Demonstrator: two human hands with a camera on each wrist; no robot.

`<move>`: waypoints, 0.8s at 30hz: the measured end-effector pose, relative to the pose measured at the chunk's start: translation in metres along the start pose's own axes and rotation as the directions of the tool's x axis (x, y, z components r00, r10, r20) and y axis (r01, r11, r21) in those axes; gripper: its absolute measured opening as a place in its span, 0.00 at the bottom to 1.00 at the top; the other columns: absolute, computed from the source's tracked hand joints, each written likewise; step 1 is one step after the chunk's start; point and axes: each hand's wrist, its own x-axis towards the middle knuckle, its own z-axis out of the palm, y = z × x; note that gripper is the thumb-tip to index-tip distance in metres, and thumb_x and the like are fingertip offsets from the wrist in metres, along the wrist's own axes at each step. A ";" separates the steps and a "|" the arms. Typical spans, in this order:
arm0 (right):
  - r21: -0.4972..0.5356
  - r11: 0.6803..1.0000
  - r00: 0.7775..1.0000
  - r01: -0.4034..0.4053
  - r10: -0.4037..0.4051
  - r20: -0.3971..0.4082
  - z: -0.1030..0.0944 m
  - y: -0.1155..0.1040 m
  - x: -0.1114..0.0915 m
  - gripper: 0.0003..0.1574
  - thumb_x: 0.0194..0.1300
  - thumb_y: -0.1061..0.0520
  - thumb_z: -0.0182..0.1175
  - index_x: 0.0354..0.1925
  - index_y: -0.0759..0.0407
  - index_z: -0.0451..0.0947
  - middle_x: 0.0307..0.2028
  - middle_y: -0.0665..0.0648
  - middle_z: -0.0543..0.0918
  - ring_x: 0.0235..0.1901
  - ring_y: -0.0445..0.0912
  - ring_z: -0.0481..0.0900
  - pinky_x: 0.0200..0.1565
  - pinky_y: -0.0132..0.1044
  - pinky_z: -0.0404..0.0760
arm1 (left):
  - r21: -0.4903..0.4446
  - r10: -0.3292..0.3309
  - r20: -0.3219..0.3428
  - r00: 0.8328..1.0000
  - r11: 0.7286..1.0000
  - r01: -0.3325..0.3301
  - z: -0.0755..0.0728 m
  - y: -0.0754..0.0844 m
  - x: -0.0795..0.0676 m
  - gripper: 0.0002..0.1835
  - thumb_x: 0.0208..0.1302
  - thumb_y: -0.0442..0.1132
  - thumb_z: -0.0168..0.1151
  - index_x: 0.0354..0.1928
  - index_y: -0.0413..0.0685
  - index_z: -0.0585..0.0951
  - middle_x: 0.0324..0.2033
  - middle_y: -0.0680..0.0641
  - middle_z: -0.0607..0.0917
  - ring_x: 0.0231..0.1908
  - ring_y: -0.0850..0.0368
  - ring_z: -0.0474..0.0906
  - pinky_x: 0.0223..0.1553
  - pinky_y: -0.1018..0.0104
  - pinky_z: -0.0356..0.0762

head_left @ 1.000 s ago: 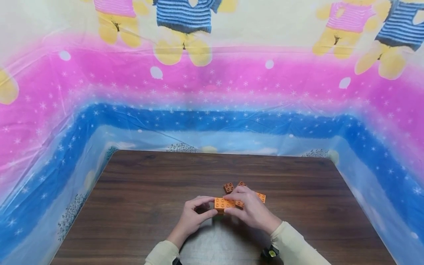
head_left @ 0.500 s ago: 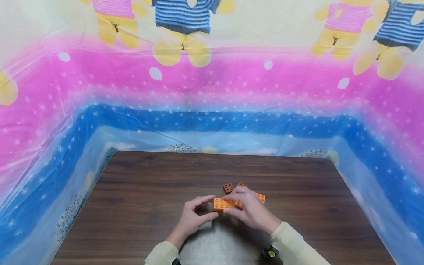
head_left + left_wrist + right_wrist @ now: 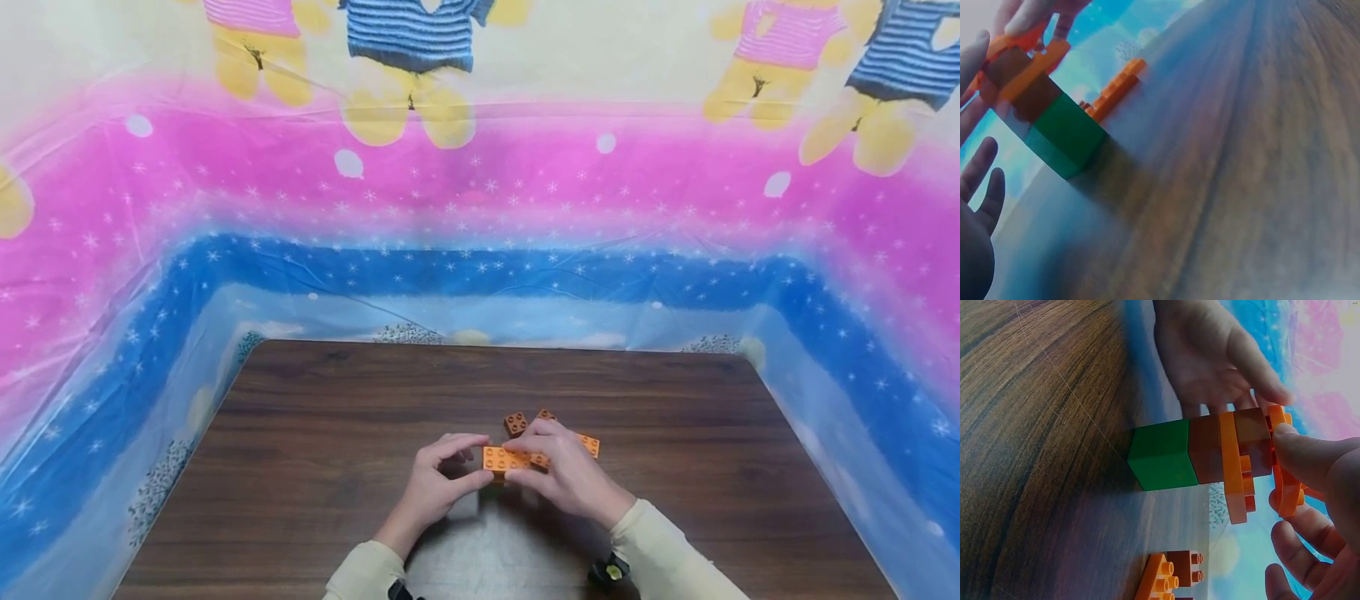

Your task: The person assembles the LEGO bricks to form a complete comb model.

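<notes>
While our right hand (image 3: 564,472) pinches the top orange brick (image 3: 497,457), left hand (image 3: 435,479) spread alongside, we log four bricks (image 3: 1205,450) stacked beneath; brown bricks (image 3: 515,424), another orange brick (image 3: 591,447) loose beyond.

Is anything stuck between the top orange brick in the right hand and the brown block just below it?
Nothing visible stands in the way: the right hand pinches the top orange brick, and in the right wrist view the upper brown block comes directly under it. The left hand is at the side, not between them.
</notes>
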 end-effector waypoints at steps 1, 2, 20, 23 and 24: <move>-0.001 1.000 1.000 0.000 0.000 0.000 0.000 0.000 0.000 0.22 0.67 0.46 0.74 0.57 0.50 0.88 0.43 0.41 0.82 0.40 0.36 0.77 0.41 0.34 0.79 | 0.004 0.011 0.002 1.000 1.000 -0.011 0.000 0.001 0.001 0.21 0.62 0.35 0.78 0.57 0.41 0.87 0.52 0.50 0.90 0.43 0.38 0.81 0.45 0.47 0.84; -0.003 1.000 1.000 -0.001 0.001 0.000 0.000 0.000 0.000 0.22 0.67 0.46 0.74 0.57 0.50 0.88 0.43 0.41 0.82 0.41 0.36 0.77 0.41 0.34 0.79 | 0.008 0.024 0.003 1.000 1.000 -0.024 0.000 0.002 0.002 0.20 0.62 0.35 0.77 0.57 0.42 0.87 0.52 0.49 0.90 0.43 0.39 0.81 0.45 0.47 0.84; 0.016 1.000 1.000 0.022 -0.022 -0.014 0.001 0.001 0.000 0.22 0.68 0.45 0.73 0.56 0.50 0.88 0.44 0.41 0.83 0.41 0.36 0.78 0.41 0.36 0.80 | 0.035 0.147 -0.035 0.988 0.989 -0.146 0.003 0.004 0.004 0.15 0.59 0.26 0.77 0.49 0.38 0.89 0.46 0.42 0.91 0.41 0.55 0.81 0.37 0.48 0.85; 0.038 0.999 1.000 0.015 -0.014 -0.016 0.002 0.001 -0.001 0.21 0.68 0.45 0.73 0.56 0.50 0.88 0.43 0.41 0.82 0.40 0.36 0.78 0.40 0.37 0.81 | 0.037 0.164 -0.036 0.986 0.986 -0.163 0.003 0.016 0.004 0.15 0.58 0.25 0.76 0.48 0.36 0.89 0.45 0.40 0.91 0.41 0.61 0.80 0.35 0.48 0.84; 0.047 0.999 1.000 0.007 -0.006 -0.014 0.002 0.001 -0.001 0.21 0.68 0.46 0.73 0.56 0.50 0.88 0.43 0.40 0.82 0.40 0.36 0.78 0.40 0.38 0.81 | 0.036 0.165 -0.035 0.986 0.986 -0.163 0.002 0.021 0.004 0.15 0.58 0.25 0.76 0.48 0.36 0.89 0.44 0.40 0.91 0.41 0.61 0.80 0.35 0.48 0.84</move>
